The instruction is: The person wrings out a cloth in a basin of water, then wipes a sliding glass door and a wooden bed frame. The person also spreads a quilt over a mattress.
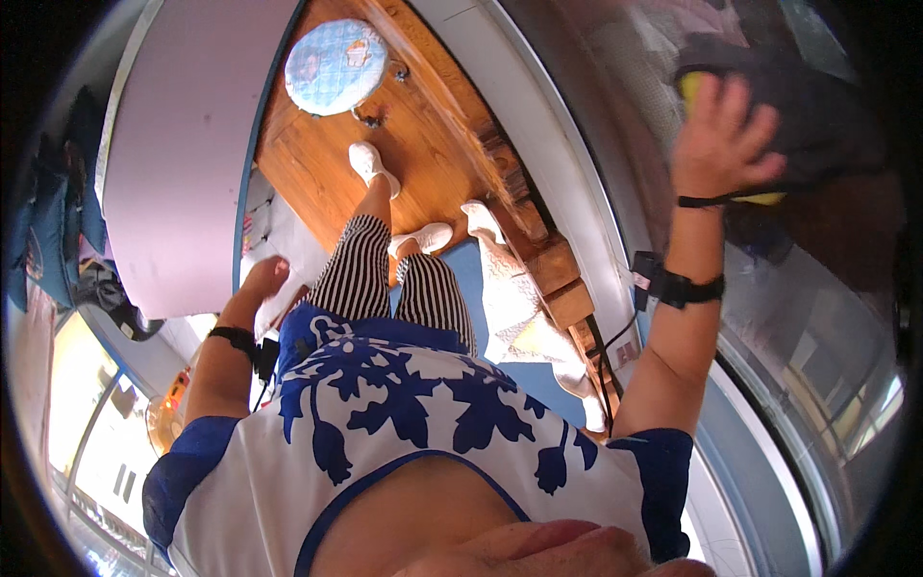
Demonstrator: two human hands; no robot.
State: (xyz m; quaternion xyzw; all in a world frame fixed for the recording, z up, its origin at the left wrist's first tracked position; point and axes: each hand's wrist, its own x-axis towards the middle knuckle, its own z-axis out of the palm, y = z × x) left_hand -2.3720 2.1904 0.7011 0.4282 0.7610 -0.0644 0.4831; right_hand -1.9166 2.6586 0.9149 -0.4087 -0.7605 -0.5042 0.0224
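Observation:
My right hand (728, 141) is raised at the right beside a glass pane (807, 317), its back towards me and its fingers spread. Behind it is a blurred dark item (800, 115), perhaps cloth. Yellow patches (691, 88) show at the fingers and below the wrist. Whether the hand grips the item is hidden. My left hand (268, 278) hangs low by my hip with the fingers curled, and nothing shows in it. It is nearest to the edge of a pale pinkish panel (180, 159). Both forearms wear black straps with small devices.
My feet in white shoes (371, 166) stand on a brown wooden surface (433, 173). Ahead is a round stool with a blue quilted cover (335, 68). A white patterned cloth (515, 303) drapes beside wooden blocks (562, 288) at the right. Dark blue fabric (54, 223) hangs far left.

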